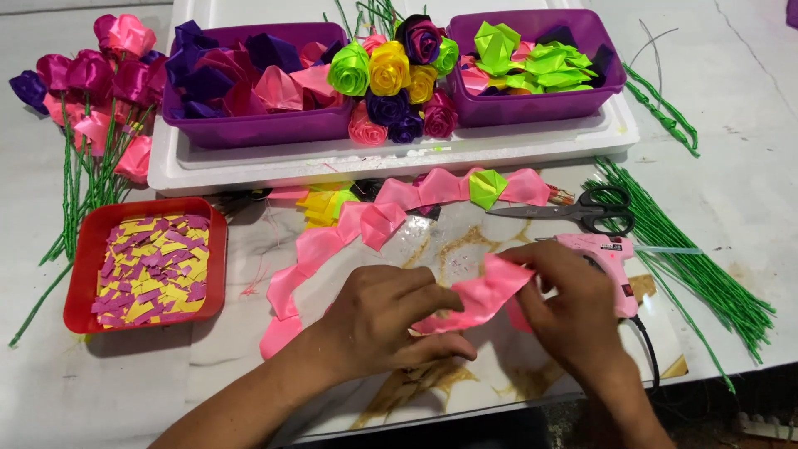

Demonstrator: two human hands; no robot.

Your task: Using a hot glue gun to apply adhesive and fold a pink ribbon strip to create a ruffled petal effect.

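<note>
Pinching a pink ribbon between them just above the tabletop, the left hand and right hand close their fingers on opposite ends, seemingly to keep a fold tight. Within reach lie one glue gun, one pair of scissors, two purple tubs and one red tray.

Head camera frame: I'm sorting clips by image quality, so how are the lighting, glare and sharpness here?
Head view: light is even and bright; soft shadows sit under the left hand and right hand and beside the red tray; the glossy marbled mat shows mild glare; the pink ribbon between the fingers is slightly soft, while the scissors and pink glue gun look sharp.
</note>
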